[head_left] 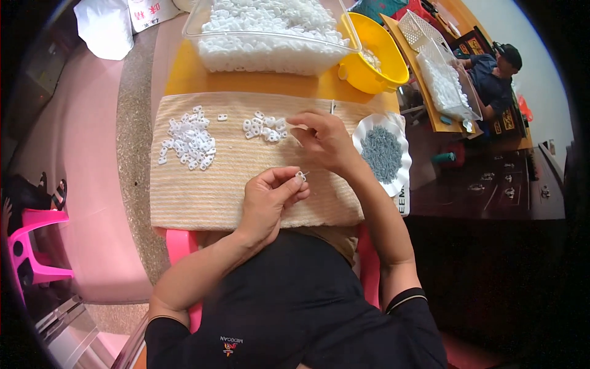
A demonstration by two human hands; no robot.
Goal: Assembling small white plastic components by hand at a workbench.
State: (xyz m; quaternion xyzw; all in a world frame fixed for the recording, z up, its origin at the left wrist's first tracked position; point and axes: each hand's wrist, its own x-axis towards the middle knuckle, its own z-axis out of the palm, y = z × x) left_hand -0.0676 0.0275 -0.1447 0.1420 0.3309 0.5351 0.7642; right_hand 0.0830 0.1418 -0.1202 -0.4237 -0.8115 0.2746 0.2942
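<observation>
Pinched between the thumb and fingers of my left hand (270, 200) is a small white plastic clip (300, 176), with a thin metal pin sticking out beside it. My right hand (322, 138) reaches over the right edge of a small cluster of white clips (264, 127). Its fingers are slightly blurred and look apart, with nothing visible in them. A larger heap of white clips (189, 140) lies on the left of the striped cloth (230, 163), and one pair of clips (222, 117) sits alone between the two groups. Grey metal pins (382, 154) fill a white scalloped dish (402, 175) at the right.
Behind the cloth stands a clear plastic bin (264, 52) heaped with white pieces. A yellow basin (369, 77) is next to it. At the far right, another person (485, 74) sits by a tray of white pieces (448, 89). Pink chairs (40, 246) stand on the left.
</observation>
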